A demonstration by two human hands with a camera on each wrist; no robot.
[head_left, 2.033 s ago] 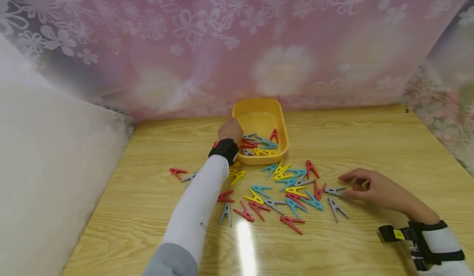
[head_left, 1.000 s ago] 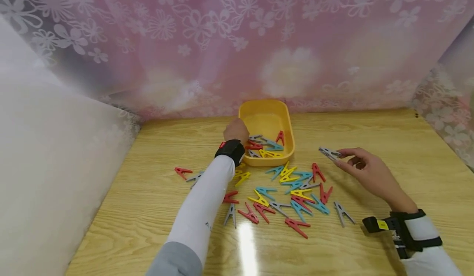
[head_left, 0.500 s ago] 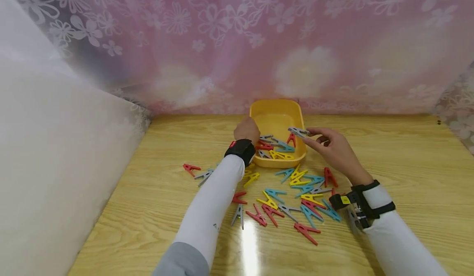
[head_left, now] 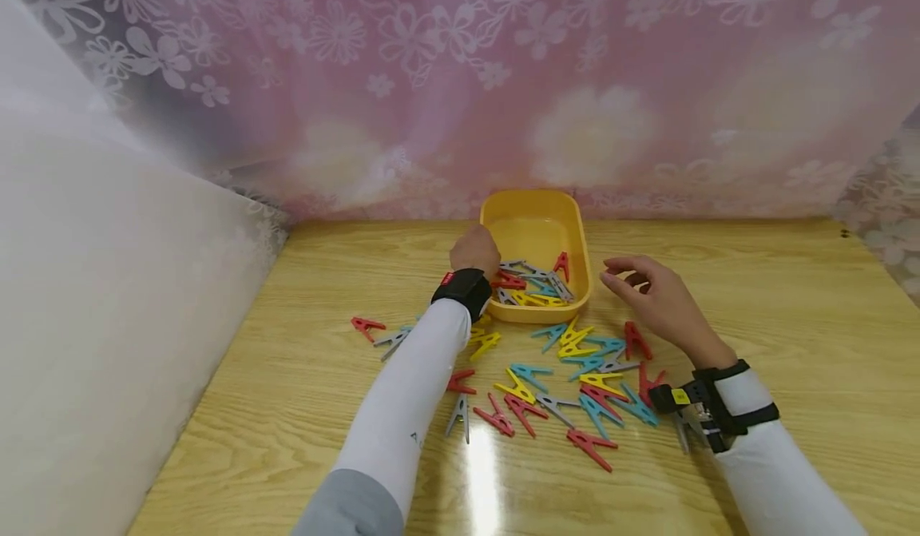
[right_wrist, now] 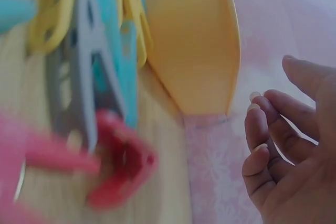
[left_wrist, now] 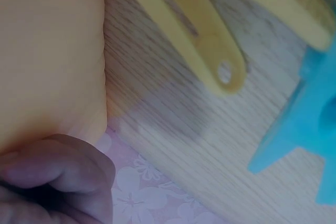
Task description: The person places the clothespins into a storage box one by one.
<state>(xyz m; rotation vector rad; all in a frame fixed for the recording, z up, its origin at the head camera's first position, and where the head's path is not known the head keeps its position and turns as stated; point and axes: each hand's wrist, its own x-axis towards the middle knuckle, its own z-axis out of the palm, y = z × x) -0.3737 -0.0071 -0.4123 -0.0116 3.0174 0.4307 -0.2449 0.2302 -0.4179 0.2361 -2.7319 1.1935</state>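
At the left side of the yellow plastic basin, my left hand grips the rim; its fingertips are mostly hidden in the head view. The left wrist view shows its curled fingers against the basin wall. My right hand hovers just right of the basin, fingers loosely bent with nothing between them, as the right wrist view confirms. Inside the basin's near half lie several clothespins in red, grey, blue and yellow, among them a grey clothespin by the right wall.
Many loose clothespins spread over the wooden table in front of the basin, such as a red clothespin nearest me. A red clothespin lies far left. A pink floral curtain hangs behind; a white wall borders the left.
My right hand picked up a grey clothespin from the table, carried it left to the basin and let it go inside, then drew back slightly. The left hand stayed at the rim.
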